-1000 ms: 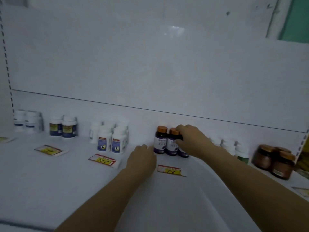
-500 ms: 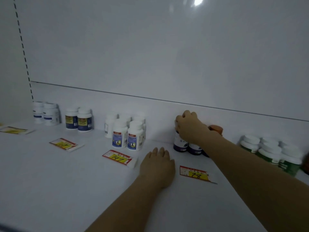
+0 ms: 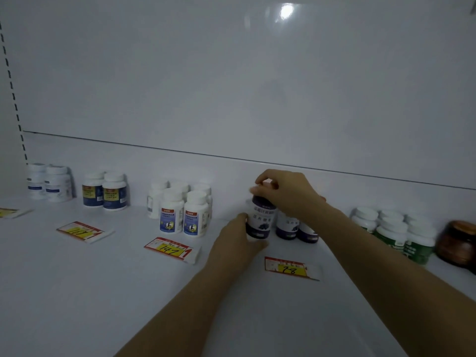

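Currently the step in hand is placing one dark purple plastic bottle (image 3: 260, 219) with a pale printed label on the white shelf (image 3: 77, 292).

Bottle loc.: upright, mid-shelf, just left of and slightly nearer than two matching purple bottles (image 3: 288, 228), on the far side of the red-and-yellow price tag marked 78 (image 3: 291, 269). Whether its base touches the shelf cannot be told, because the left grip covers the lower near edge.

Grip state:
- The right grip (image 3: 289, 195) is clamped on the bottle's cap from above, fingers curled round the top.
- The left grip (image 3: 235, 243) is closed round the lower left of the bottle body.

Recommended procedure:
1. Hold the bottle vertical. The right grip steers; the left grip takes the wt. and steadies the base.
2. Turn the label to the near side, matching the adj. bottles.
3. Set the base flat, in line w/ the neighbours, touching or just beside them. Don't knock them, as they stand close under the right wrist.
4. Loosen the left grip first, then the right. Lift straight up so the cap isn't dragged.

Clearances:
- The white round bottles with blue labels (image 3: 184, 216) stand well apart at left, beyond the red-and-yellow price tag marked 147 (image 3: 171, 249).
- The white-capped green-label bottles (image 3: 394, 233) stand at right, beyond the right forearm. Keep the forearm high enough to clear them on withdrawal.
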The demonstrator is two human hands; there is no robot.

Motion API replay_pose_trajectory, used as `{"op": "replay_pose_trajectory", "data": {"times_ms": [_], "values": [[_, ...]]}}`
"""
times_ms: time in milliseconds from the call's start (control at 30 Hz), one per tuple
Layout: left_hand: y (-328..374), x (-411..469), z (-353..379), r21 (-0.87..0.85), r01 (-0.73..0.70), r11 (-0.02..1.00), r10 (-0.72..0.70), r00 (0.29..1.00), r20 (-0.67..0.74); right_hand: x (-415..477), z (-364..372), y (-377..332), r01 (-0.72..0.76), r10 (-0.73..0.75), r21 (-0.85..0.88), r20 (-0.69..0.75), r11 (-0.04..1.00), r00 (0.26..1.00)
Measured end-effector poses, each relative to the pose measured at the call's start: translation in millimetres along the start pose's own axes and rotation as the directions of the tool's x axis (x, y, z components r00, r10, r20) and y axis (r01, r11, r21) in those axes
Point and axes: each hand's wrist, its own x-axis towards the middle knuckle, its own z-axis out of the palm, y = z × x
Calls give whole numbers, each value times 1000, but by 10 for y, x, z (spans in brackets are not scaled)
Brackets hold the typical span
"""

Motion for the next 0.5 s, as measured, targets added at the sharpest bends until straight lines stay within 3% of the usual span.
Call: {"op": "replay_pose_trajectory", "data": {"times_ms": [233,400,500], "values": [[29,-14,11,-122,-135,983,148,984,97,-202,-45,262,-137,177,278,-122,951,977],[73,-32,16,-165,-152,974,177,973,145,-278,51,381,-125,199,371,-168,920,965],[60,-15,5,-294,-123,948,171,975,144,-249,93,423,-101,192,463,-155,881,969]]}}
